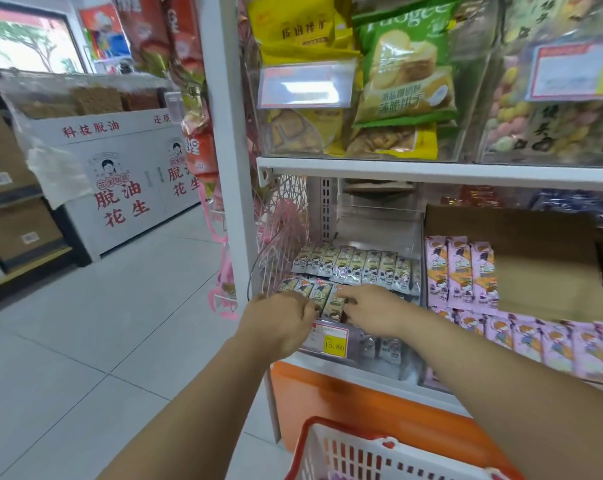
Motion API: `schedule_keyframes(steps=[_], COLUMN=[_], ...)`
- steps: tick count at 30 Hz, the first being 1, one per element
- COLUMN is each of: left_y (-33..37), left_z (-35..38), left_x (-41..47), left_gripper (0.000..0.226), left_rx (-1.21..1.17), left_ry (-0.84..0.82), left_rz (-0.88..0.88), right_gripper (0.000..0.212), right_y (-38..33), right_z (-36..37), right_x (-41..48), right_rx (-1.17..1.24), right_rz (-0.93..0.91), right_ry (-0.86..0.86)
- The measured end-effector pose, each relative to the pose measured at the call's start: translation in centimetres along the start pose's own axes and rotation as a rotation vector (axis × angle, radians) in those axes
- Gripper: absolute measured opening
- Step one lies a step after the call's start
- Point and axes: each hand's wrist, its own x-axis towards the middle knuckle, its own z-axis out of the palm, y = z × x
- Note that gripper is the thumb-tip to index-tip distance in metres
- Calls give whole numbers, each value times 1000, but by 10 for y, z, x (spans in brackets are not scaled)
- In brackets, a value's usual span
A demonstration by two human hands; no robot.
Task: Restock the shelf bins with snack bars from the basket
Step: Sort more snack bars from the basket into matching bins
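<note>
Basket (pixel 305 432) position: nearest the viewer, low and directly below the working bin, so stock probably travels a short path upward; its contents are mostly out of view. Both forearms reach over it to the lower shelf. Left hand (pixel 279 323) curls its fingers around the left end of the front row of snack bars (pixel 331 303), apparently gripping it to brace the row. Right hand (pixel 376 310) lays fairly straight fingers across the tops of the same bars, pressing them down and leftward; the aim is judged to be closing gaps so the packs stand edge to edge. These cream-and-brown bars sit in the clear bin (pixel 383 351), just above its yellow price tag (pixel 334 345). Behind them, a second row (pixel 359 268) leans back in neat alignment, faces forward for reading. Just beside, to the right, pink-wrapped bars (pixel 463 271) occupy a separate compartment with a cardboard sheet (pixel 542 265) behind them. Above, the upper shelf holds bagged biscuits (pixel 404 71).
</note>
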Motion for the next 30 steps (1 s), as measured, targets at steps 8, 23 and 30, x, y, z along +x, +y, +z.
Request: schedule_keyframes(steps=[8,23,30], left_y=[40,2,2], left_z=[19,158,189], left_x=[-115,-157,-170], left_gripper=[32,49,52], left_rx=[-479,-21,68], left_ry=[264,-585,-412], left_rz=[-155,-126,-71], right_gripper=[20,31,48], right_y=[-8,144,169], right_z=[29,219,264], right_x=[-101,-172,-177], right_rx=[113,-8,-244], right_rz=[-337,104,110], right_ry=[406,-443,-705])
